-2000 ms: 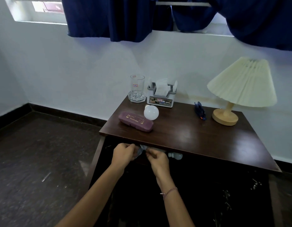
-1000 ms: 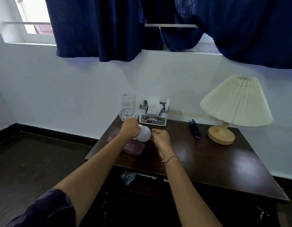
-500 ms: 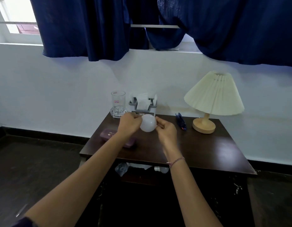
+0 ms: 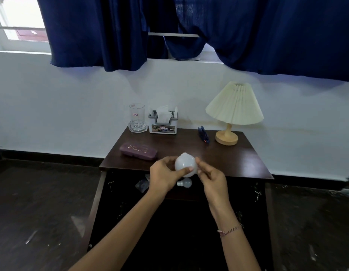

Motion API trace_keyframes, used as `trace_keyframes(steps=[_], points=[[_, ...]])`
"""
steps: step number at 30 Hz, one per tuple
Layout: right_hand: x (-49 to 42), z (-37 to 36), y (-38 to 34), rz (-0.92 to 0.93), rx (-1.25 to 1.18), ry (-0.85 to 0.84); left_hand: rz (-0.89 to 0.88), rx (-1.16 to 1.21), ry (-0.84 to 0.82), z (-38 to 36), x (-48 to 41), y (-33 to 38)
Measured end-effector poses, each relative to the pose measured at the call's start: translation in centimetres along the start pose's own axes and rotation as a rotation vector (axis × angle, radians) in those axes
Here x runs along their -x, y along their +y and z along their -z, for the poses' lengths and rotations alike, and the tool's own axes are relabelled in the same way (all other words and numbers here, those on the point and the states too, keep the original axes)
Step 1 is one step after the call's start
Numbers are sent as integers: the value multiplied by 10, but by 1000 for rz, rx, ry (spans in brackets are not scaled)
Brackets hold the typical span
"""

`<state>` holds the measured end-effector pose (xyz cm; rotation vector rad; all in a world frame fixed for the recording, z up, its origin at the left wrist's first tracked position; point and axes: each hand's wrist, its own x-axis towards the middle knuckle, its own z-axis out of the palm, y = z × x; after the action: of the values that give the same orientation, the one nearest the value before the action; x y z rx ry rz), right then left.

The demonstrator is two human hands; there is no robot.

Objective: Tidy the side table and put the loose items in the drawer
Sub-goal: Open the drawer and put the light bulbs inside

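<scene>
1. I hold the white bulb (image 4: 185, 164) between both hands, just above the near edge of the desk (image 4: 224, 159). The left hand (image 4: 163, 177) wraps its left side, thumb laid across the front; the right hand (image 4: 209, 176) touches its right side with the fingertips, the other fingers loosely curled.
2. The open drawer (image 4: 181, 194) lies directly below and slightly nearer than the bulb. The coming move, as I judge it, is a short descent toward me, not a sideways reach.
3. The bulb's long axis cannot be read with certainty: the globe faces the camera and the base is hidden behind it or in the hands.
4. A second bulb (image 4: 185, 182) lies in the drawer right under the held one, its base pointing left. A crumpled clear wrapper (image 4: 141, 185) lies to its left. I judge the free space to be right of these.
5. The left hand carries the grip, so it should lead the placement.
6. Loose items on the desk: a purple case (image 4: 138, 151) far left of the hands and a blue object (image 4: 203, 134) beside the lamp (image 4: 233, 112).
</scene>
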<state>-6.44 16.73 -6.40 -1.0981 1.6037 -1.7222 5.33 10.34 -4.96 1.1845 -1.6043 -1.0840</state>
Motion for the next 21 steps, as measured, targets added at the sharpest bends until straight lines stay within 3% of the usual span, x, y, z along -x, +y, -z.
trace_keyframes(steps=[3,6,9,12,17,21], points=[[26,14,26,-43,-181,146,24,82,-42,1,22,-16],[37,24,57,-243,-376,337,162,269,-140,-3,39,-30],[32,28,83,-489,-477,327,367,456,-212,-19,47,-46],[22,27,104,-612,-461,273,463,515,-289,-33,45,-64],[4,35,127,-703,-470,208,521,504,-491,-54,18,-97],[-16,42,139,-738,-500,255,565,511,-525,-72,-6,-118]])
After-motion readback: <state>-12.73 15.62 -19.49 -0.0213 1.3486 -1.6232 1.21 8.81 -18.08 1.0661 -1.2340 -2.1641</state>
